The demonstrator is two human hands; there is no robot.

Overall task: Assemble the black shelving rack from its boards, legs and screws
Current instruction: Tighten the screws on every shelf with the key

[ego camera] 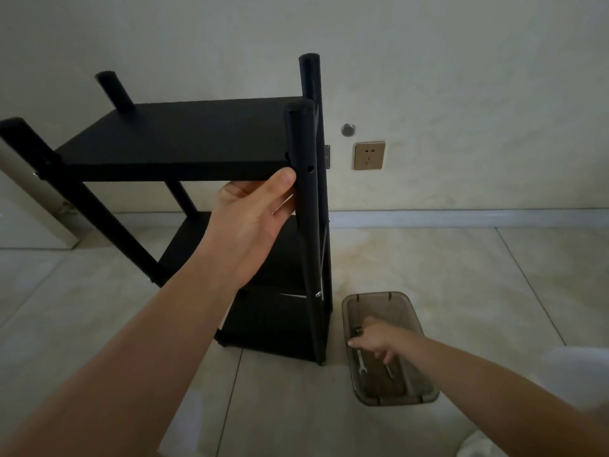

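The black shelving rack [184, 140] stands upright on the tiled floor near the wall, with several boards between round black legs. My left hand [255, 211] holds the near right leg [308, 206] just under the top board, thumb on the board's front edge. An empty screw hole shows in that leg beside my thumb. My right hand [375, 339] reaches down into a smoky plastic tray [412, 324] on the floor and pinches a small screw [358, 331] between its fingertips. A flat metal wrench [362, 363] lies in the tray under that hand.
A wall socket [369, 155] and a round metal fitting [348, 129] sit on the wall right of the rack. A door edge [39, 206] stands at the left. A skirting board runs along the wall's foot. White cloth shows at the lower right.
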